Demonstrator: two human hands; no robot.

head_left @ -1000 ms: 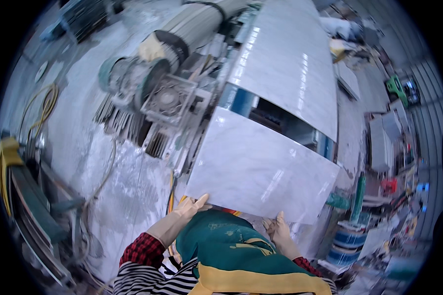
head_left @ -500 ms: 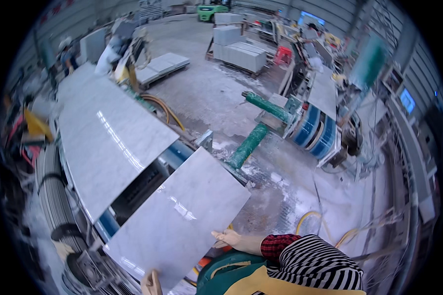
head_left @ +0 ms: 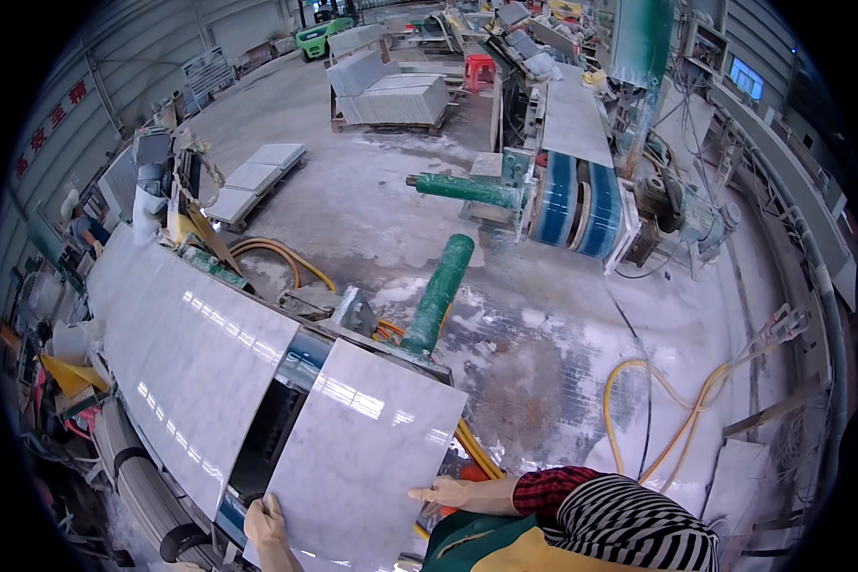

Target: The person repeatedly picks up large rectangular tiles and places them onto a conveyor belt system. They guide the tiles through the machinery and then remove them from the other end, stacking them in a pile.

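Observation:
A pale, polished marble slab (head_left: 367,443) lies flat in front of me on a conveyor. My left hand (head_left: 265,522) is closed around its left edge, near the slab's near end. Across from it, my right hand (head_left: 440,493) grips the right edge, its fingertips at the rim. Beyond a dark gap (head_left: 265,434) in the conveyor lies a second, longer marble slab (head_left: 195,353), further left. A blue belt (head_left: 305,351) shows between the two slabs. The near end of the slab in my hands is partly cut off by the picture's lower edge.
A green roller (head_left: 439,296) sticks out past the slab's far right corner. Yellow hoses (head_left: 620,400) lie on the wet floor at right. Another conveyor with blue belts (head_left: 555,200) stands ahead. Stacked slabs (head_left: 391,98) sit farther back; a person (head_left: 86,227) is at far left.
My view has swung to the right. My left hand has gone from the slab's near edge to its left edge, beside the gap. My right hand stays at the right edge.

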